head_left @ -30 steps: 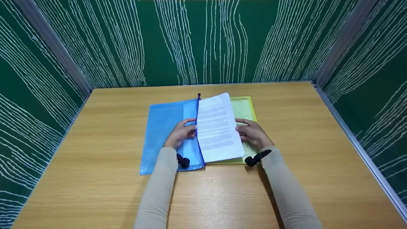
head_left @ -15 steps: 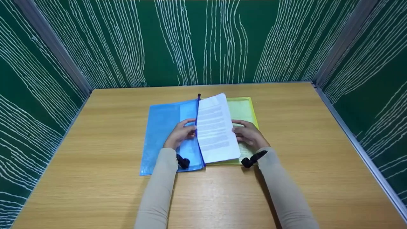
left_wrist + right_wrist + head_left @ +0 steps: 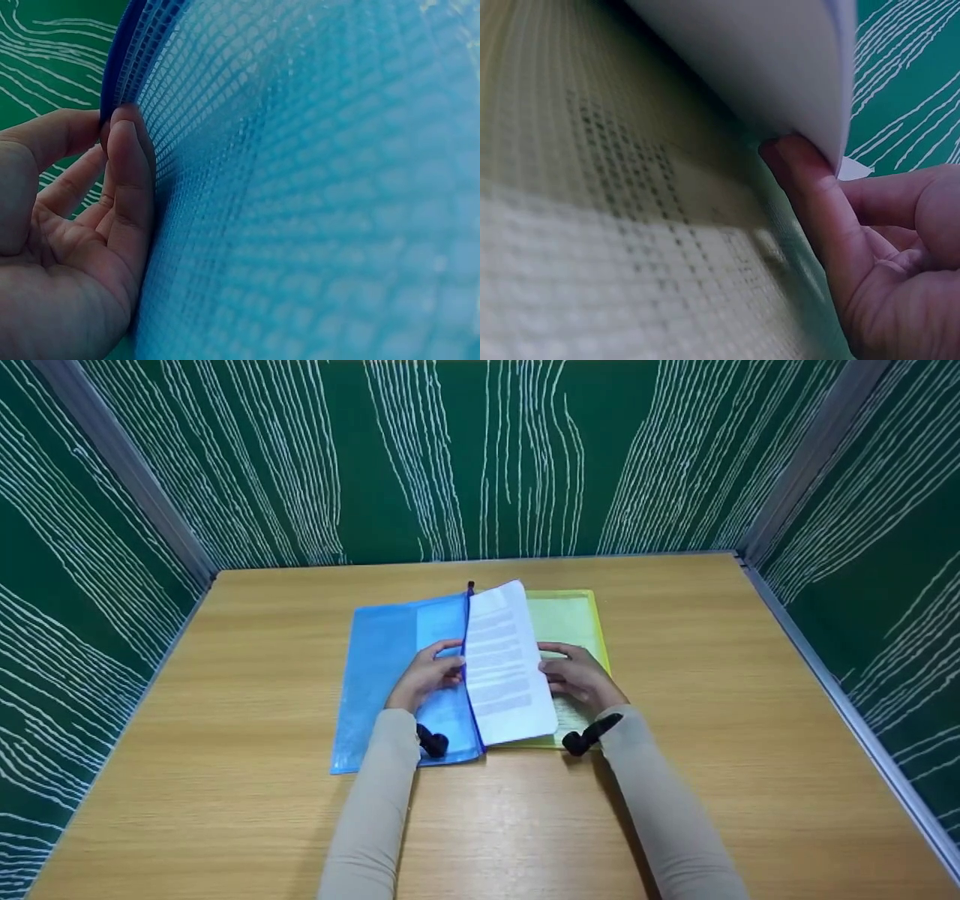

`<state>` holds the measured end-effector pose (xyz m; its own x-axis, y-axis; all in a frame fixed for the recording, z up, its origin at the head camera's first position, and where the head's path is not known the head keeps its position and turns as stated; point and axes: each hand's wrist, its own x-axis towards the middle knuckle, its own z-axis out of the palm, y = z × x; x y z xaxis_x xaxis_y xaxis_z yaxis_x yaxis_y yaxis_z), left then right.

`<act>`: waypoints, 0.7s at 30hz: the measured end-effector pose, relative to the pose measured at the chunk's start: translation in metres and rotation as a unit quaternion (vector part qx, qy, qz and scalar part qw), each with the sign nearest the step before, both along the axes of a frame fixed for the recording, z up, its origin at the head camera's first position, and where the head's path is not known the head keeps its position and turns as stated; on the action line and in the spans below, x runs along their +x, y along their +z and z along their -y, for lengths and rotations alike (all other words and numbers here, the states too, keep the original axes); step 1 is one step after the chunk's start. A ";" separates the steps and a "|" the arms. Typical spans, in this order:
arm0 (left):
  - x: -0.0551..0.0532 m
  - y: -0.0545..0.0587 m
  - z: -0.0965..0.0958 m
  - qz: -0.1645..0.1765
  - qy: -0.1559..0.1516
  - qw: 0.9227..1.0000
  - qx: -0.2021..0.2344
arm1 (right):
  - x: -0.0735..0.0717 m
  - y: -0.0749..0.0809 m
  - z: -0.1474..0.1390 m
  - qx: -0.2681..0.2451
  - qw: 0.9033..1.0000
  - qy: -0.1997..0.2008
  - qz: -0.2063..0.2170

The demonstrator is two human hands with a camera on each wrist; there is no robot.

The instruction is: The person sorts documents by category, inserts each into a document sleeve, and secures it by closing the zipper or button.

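Observation:
A blue mesh zip pouch (image 3: 379, 660) lies left of centre, its dark zip edge lifted. My left hand (image 3: 426, 675) pinches that edge; the left wrist view shows thumb and finger at the zip band (image 3: 114, 71). A white printed paper (image 3: 504, 682) has its left side inside the pouch's mouth and its right side sticking out. In my right hand (image 3: 581, 678) the paper's right edge is pinched, thumb on top. Beneath the paper lies a yellow-edged mesh pouch (image 3: 564, 611); the right wrist view shows print through its mesh (image 3: 555, 262).
The pouches lie on a wooden table (image 3: 480, 825). Green panels (image 3: 622, 450) with white wavy lines stand at the back and both sides, joined by grey metal rails (image 3: 795, 465). Dark wrist cameras (image 3: 592, 735) sit at both sleeves.
My right hand has moved left with the paper, sliding more of it into the blue pouch. More of the yellow-edged pouch shows. My left hand has stayed in place.

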<state>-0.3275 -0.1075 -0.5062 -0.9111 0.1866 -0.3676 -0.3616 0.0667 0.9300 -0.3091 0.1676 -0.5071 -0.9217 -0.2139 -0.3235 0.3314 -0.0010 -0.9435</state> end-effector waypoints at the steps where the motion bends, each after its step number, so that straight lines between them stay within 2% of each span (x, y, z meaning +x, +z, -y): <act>1: 0.000 0.000 0.000 0.000 -0.001 1.000 0.001 | 0.000 0.000 0.001 0.003 1.000 0.000 0.000; 8: 0.001 -0.002 -0.002 -0.016 -0.009 0.999 0.028 | 0.000 0.003 0.008 0.018 1.000 0.005 0.005; 21: 0.001 -0.002 -0.001 -0.011 -0.005 0.999 0.030 | 0.000 0.010 0.024 0.039 0.999 0.011 0.018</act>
